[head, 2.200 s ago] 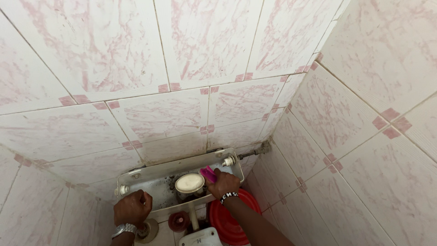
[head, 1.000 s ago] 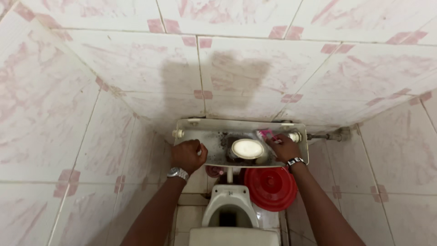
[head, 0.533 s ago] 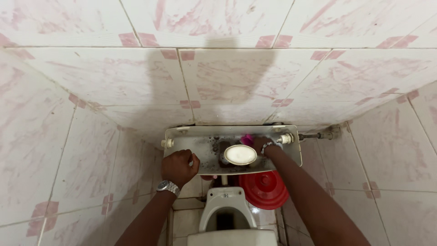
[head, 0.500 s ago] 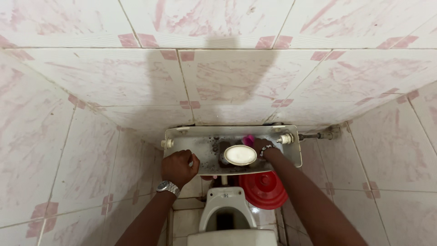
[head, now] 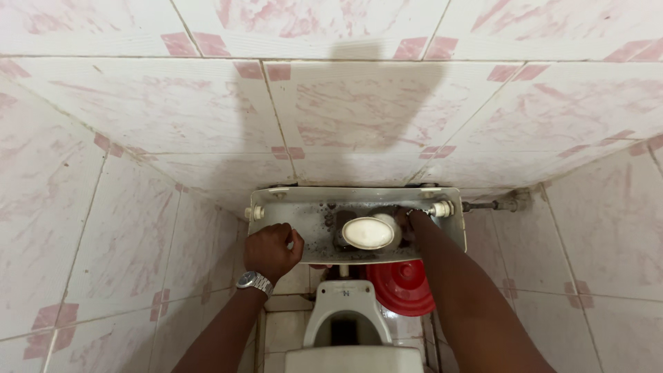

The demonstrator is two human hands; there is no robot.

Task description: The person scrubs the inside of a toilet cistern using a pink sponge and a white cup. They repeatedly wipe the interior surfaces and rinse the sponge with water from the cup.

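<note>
An open white toilet cistern (head: 452, 235) hangs on the tiled wall, its inside stained dark. My left hand (head: 271, 251), a wristwatch (head: 253, 281) on its wrist, is closed on the cistern's front rim at the left. My right hand (head: 407, 222) reaches down inside the cistern at the right, behind a round white float cap (head: 367, 233). Its fingers are hidden, and no pink object shows in it now.
Under the cistern sit a white toilet bowl (head: 344, 312) and a red round plastic lid (head: 404, 288). A water pipe with a valve (head: 500, 205) runs from the cistern's right side. Pink-veined tiled walls close in on the left, back and right.
The view has tilted down and centred on the cistern. My right hand with a pink object has gone deeper behind the float cap, so the pink object is hidden. My left hand stays on the rim.
</note>
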